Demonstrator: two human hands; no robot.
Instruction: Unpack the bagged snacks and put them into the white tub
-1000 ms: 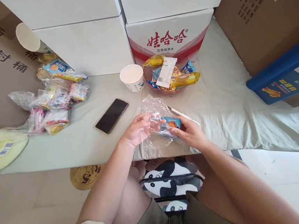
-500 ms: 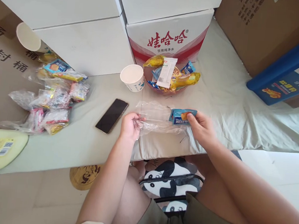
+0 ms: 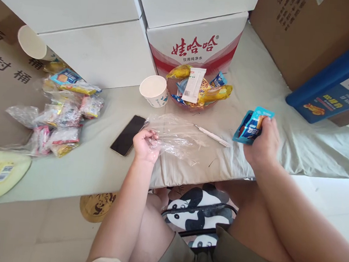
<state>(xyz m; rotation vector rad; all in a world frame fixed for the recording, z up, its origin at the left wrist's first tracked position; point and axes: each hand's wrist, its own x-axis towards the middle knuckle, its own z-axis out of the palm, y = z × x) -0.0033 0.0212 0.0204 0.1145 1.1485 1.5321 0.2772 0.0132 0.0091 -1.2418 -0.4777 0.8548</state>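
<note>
My left hand (image 3: 144,144) is closed on one end of a clear plastic bag (image 3: 176,137) that lies crumpled and empty on the pale green cloth (image 3: 256,105). My right hand (image 3: 262,143) is raised to the right and grips two blue snack packets (image 3: 252,124). A white pen-like stick (image 3: 212,135) lies on the cloth between my hands. Just behind it stands a reddish bowl (image 3: 195,102) heaped with snack packets.
A black phone (image 3: 128,134) lies left of my left hand, a paper cup (image 3: 154,90) behind it. Several bagged snacks (image 3: 61,111) are piled at the left. White boxes and a red-printed carton (image 3: 196,43) stand at the back, a blue box (image 3: 334,88) at the right.
My right hand has drawn the blue packets out of the clear bag and carried them up to the right. The bag has sunk flat, still held by my left hand.
</note>
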